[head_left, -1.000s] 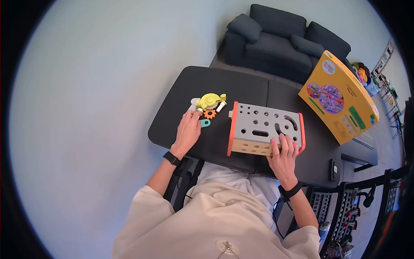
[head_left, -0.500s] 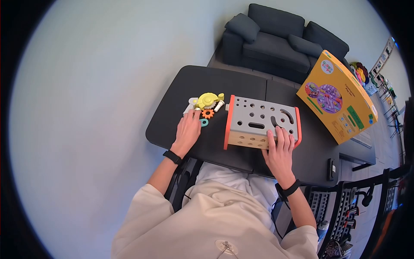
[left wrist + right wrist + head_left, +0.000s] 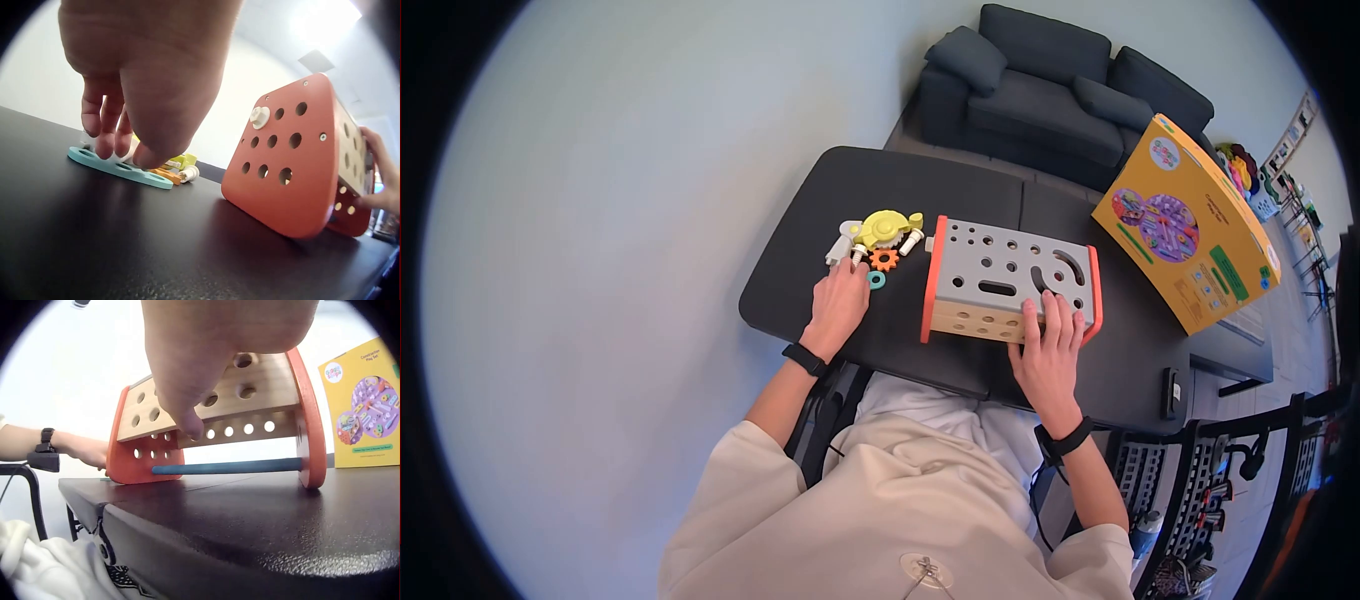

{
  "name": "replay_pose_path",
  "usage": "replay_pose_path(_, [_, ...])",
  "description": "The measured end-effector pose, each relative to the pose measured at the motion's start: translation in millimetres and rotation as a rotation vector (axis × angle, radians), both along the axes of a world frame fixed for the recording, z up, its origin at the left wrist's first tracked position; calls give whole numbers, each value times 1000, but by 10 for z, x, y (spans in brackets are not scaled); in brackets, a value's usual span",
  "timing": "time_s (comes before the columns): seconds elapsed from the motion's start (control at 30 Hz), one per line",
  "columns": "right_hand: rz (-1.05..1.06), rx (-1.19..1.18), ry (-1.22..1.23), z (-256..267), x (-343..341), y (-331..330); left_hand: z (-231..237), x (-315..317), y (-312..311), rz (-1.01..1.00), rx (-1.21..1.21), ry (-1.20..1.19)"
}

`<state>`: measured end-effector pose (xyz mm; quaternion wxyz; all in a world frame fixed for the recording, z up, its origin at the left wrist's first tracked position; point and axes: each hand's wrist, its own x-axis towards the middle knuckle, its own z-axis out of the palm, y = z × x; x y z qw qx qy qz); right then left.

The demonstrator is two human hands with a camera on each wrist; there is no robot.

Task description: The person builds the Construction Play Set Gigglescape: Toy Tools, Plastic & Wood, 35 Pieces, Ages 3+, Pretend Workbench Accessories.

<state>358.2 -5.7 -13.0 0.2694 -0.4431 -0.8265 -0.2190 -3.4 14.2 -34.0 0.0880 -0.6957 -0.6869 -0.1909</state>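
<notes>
My left hand (image 3: 839, 302) reaches down over a teal strip (image 3: 877, 280), fingertips beside a white screw (image 3: 859, 254). In the left wrist view, its fingers and thumb hang bent at the teal strip (image 3: 150, 179); whether they pinch anything is hidden. Around them lie an orange gear (image 3: 884, 260), a yellow piece (image 3: 884, 228), a white piece (image 3: 840, 243) and another white screw (image 3: 911, 242). My right hand (image 3: 1050, 350) grips the holed box (image 3: 1012, 268), fingers on its grey top and thumb on the wooden side. A white bolt head (image 3: 259, 117) sits in the box's red end panel (image 3: 284, 159).
On the right of the black table (image 3: 800, 285) stands a yellow carton (image 3: 1188, 225). A small black device (image 3: 1171, 393) lies near the table's right front corner. Beyond the table is a dark sofa (image 3: 1045, 105); shelving (image 3: 1190, 480) stands at the lower right.
The box has moved a little away from the body and left, my right hand with it. My left hand's fingers have shifted slightly, and the white screw by them shows more.
</notes>
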Motion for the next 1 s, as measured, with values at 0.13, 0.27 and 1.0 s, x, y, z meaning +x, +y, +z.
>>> replay_pose_path(0.13, [-3, 3, 5, -12, 2, -12, -32, 6, -6, -21, -4, -5])
replay_pose_path(0.27, [-6, 18, 7, -26, -11, 14, 62, 21, -37, -55, -5, -68])
replay_pose_path(1.0, [-6, 3, 32, -45, -26, -14, -116, 412, 477, -140, -16, 141])
